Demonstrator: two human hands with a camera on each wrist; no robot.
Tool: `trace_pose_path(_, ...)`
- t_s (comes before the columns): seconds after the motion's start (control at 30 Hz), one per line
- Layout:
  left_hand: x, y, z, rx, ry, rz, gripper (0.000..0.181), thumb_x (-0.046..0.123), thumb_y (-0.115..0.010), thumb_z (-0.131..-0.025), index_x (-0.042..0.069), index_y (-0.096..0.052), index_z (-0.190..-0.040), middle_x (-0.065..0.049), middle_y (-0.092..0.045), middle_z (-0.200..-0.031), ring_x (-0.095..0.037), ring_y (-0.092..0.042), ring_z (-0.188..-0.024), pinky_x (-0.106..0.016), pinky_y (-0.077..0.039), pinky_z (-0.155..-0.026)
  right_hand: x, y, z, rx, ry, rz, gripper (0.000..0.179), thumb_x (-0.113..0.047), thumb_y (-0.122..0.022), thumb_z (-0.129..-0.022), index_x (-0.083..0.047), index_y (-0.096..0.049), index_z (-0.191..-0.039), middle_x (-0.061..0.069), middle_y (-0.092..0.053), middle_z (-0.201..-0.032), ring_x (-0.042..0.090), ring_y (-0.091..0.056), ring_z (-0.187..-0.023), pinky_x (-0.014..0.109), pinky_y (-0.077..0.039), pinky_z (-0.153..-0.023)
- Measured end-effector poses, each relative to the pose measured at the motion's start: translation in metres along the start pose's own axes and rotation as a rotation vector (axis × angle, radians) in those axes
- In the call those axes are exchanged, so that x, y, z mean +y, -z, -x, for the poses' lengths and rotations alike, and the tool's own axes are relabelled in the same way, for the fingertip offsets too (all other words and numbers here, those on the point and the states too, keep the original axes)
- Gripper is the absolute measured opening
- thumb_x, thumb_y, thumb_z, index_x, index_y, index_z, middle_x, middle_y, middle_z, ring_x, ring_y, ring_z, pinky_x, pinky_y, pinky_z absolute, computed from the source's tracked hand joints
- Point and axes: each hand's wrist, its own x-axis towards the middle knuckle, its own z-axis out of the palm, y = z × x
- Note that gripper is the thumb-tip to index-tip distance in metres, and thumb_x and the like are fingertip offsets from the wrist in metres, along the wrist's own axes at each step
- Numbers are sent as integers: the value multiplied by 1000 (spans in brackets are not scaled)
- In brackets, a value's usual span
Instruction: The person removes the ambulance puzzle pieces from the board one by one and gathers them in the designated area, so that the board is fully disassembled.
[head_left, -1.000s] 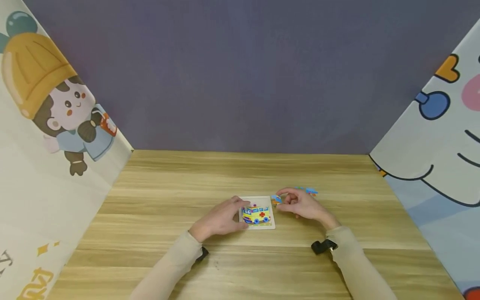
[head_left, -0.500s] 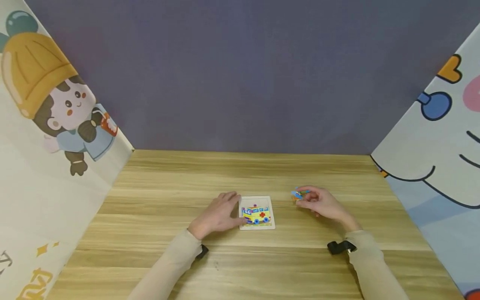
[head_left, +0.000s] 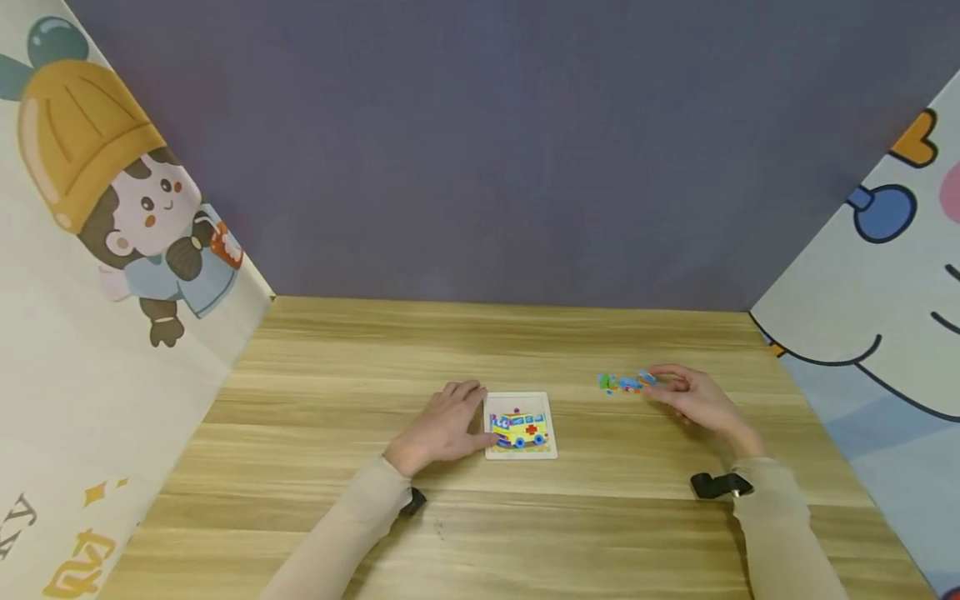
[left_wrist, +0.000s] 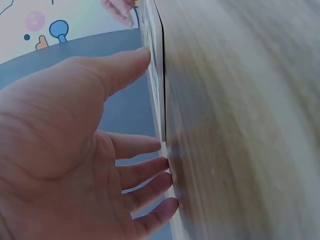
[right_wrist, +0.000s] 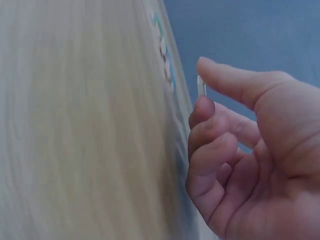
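Note:
A square puzzle board lies on the table, with a yellow ambulance picture in its lower part and a pale bare strip above. My left hand rests at the board's left side, thumb on its edge and the other fingers loosely extended on the tabletop, as the left wrist view also shows. To the right, my right hand pinches a thin puzzle piece between thumb and forefinger, seen edge-on in the right wrist view. Its fingertips are right beside the row of loose puzzle pieces.
The wood-grain table meets a dark grey back wall. White side panels with cartoon prints stand at the left and right. Black wrist devices sit at both cuffs.
My right hand has moved from beside the board rightward to the far end of the loose pieces, carrying a piece. My left thumb and fingers have shifted slightly at the board's left side.

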Motion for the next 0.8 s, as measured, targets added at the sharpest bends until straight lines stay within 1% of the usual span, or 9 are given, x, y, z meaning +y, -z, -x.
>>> trace_pose_path(0.07, 0, 0, 0, 0, -1, -8, 86, 56, -68, -100, 4, -41, -162, -19, -34, -172, -41, -33, -158, -62, -29, -129, 3, 3, -1, -2, -7, 7, 68, -33, -70, -105, 0, -43, -158, -6, -48, -64, 8, -38, -48, 31, -40, -46)
trace_pose_path(0.23, -1, 1, 1, 1, -16, -16, 84, 54, -69, -99, 6, -42, -163, -20, -35, -171, -42, -34, -157, -63, -31, -128, 9, 8, -3, -4, -23, 27, 68, -32, -70, -105, 1, -43, -158, -9, -42, -63, 7, -34, -46, 28, -37, -45)
trace_pose_path(0.37, -3, 0, 1, 1, -23, -20, 81, 54, -69, -100, 8, -45, -161, -20, -36, -171, -41, -35, -157, -62, -32, -128, 14, 13, -5, -20, -21, 32, 66, -27, -71, -104, 3, -45, -156, -8, -44, -64, 6, -33, -46, 26, -35, -45)
trace_pose_path(0.5, -2, 0, 0, -5, -14, -30, 81, 56, -68, -100, 10, -45, -162, -19, -35, -172, -40, -34, -157, -61, -31, -129, 17, 17, -10, -36, -14, 54, 65, -26, -73, -102, 3, -47, -154, -6, -48, -66, 5, -34, -46, 25, -36, -45)
trace_pose_path(0.63, -1, 1, 0, -9, -10, -35, 81, 57, -68, -99, 11, -45, -162, -18, -35, -172, -40, -34, -157, -60, -31, -129, 17, 16, -10, -39, -8, 63, 64, -24, -73, -102, 3, -47, -154, -6, -49, -67, 5, -36, -46, 26, -38, -45)
trace_pose_path(0.8, -2, 0, 0, -9, -16, -30, 80, 55, -69, -99, 9, -46, -161, -19, -35, -171, -40, -34, -157, -61, -32, -128, 14, 13, -9, -41, -6, 46, 65, -22, -73, -102, 3, -46, -155, -5, -50, -65, 6, -37, -45, 27, -39, -44)
